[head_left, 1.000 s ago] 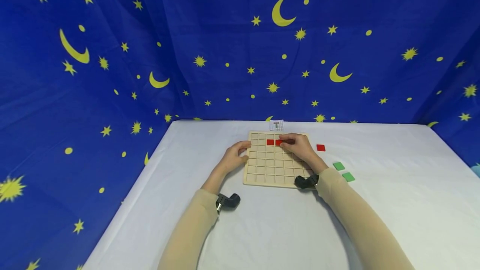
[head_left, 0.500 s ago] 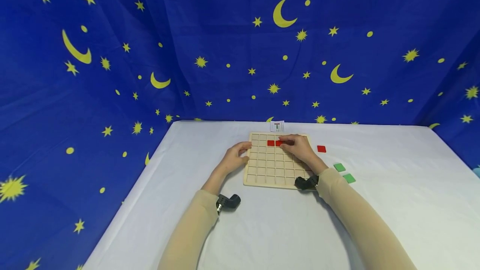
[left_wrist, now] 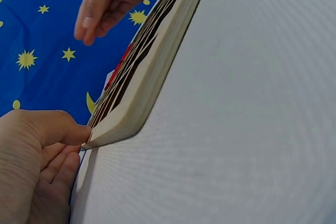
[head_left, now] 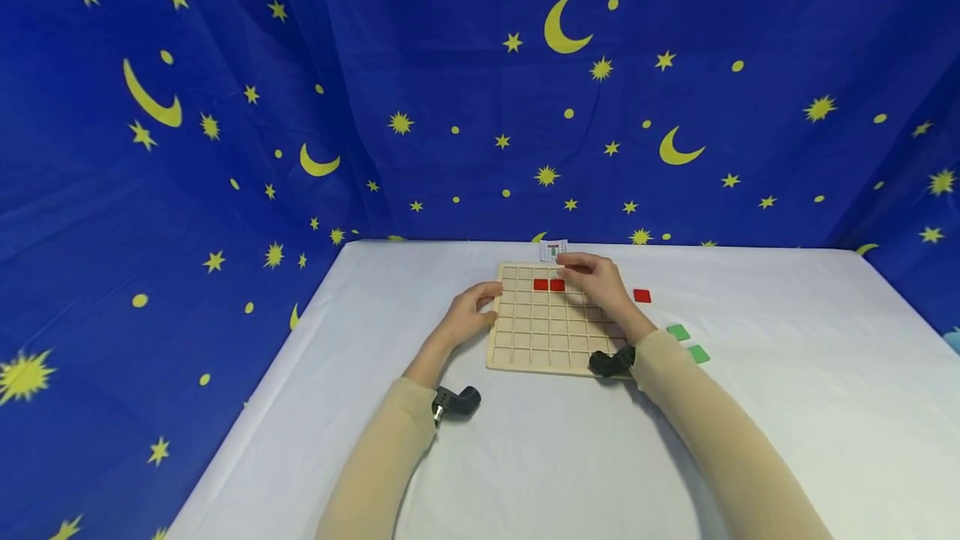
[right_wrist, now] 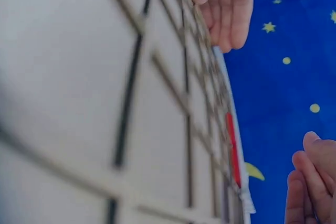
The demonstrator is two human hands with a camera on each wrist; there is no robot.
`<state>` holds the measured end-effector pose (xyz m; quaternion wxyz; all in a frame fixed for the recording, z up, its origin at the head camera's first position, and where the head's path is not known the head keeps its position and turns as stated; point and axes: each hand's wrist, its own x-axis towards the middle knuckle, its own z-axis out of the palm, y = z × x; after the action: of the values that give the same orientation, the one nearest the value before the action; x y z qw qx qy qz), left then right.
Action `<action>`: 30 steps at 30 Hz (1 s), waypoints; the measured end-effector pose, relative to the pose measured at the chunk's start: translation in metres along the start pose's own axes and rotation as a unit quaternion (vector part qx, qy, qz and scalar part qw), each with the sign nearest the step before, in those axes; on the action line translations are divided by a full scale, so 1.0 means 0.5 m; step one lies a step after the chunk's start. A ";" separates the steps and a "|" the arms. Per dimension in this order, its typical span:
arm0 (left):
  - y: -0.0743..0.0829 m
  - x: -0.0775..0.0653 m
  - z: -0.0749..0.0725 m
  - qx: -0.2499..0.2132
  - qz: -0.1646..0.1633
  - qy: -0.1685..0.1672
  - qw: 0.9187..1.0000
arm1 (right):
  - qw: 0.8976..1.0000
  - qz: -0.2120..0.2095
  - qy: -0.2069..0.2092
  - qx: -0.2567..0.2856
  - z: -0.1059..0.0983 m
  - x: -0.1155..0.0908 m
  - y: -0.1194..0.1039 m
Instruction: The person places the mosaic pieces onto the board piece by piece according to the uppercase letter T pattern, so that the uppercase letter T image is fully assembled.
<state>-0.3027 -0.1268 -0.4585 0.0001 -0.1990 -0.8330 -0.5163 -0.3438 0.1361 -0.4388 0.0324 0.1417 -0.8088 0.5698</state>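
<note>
A light wooden grid board point(head_left: 523, 327) lies on the white table. Two red square tiles point(head_left: 541, 284) sit side by side in cells of its second row from the far edge. My left hand point(head_left: 467, 315) grips the board's left edge; in the left wrist view its thumb point(left_wrist: 63, 129) presses on the board's corner. Above the board's far part hovers my right hand point(head_left: 596, 280), raised clear of the tiles, with nothing visible between its loosely bent fingers. The right wrist view shows these fingers point(right_wrist: 310, 182) in the air beside the board.
Right of the board lie another red tile point(head_left: 642, 296) and two green tiles point(head_left: 698, 353). Behind the board is a small printed grid card point(head_left: 551, 250), partly overlapped by the right hand. A blue curtain point(head_left: 450, 65) with stars and moons hangs along the table's back and sides.
My right hand has let go of the second red tile and lifted up off the board, leaving the tile fully visible in its cell. The left hand stays at the board's edge.
</note>
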 end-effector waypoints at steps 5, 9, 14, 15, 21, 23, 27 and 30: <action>-0.001 0.002 0.001 0.007 -0.007 -0.001 1.000 | 1.000 -0.002 -0.016 0.015 -0.006 -0.001 -0.024; -0.003 0.002 0.001 0.008 -0.007 0.002 1.000 | 1.000 0.002 -0.020 0.020 -0.013 -0.006 -0.036; -0.002 0.000 0.000 0.005 -0.005 0.001 1.000 | 1.000 0.001 -0.009 0.002 -0.036 -0.018 -0.037; -0.001 0.000 0.000 0.006 -0.005 0.000 1.000 | 1.000 0.000 -0.008 -0.002 -0.042 -0.022 -0.038; 0.001 -0.002 -0.001 0.006 -0.009 -0.003 1.000 | 0.999 0.006 0.006 -0.033 -0.090 -0.044 -0.026; 0.000 -0.001 -0.001 0.007 -0.010 -0.001 1.000 | 0.999 0.009 0.013 -0.036 -0.109 -0.051 -0.017; -0.001 -0.001 0.000 0.010 -0.006 0.001 1.000 | 0.998 0.011 0.032 -0.050 -0.150 -0.068 0.003; -0.001 -0.002 0.001 0.009 -0.008 -0.001 1.000 | 0.997 0.016 0.048 -0.066 -0.180 -0.082 0.015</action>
<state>-0.3018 -0.1268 -0.4591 -0.0031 -0.1924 -0.8392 -0.5086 -0.3162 0.2299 -0.4230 0.0710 0.0987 -0.8445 0.5216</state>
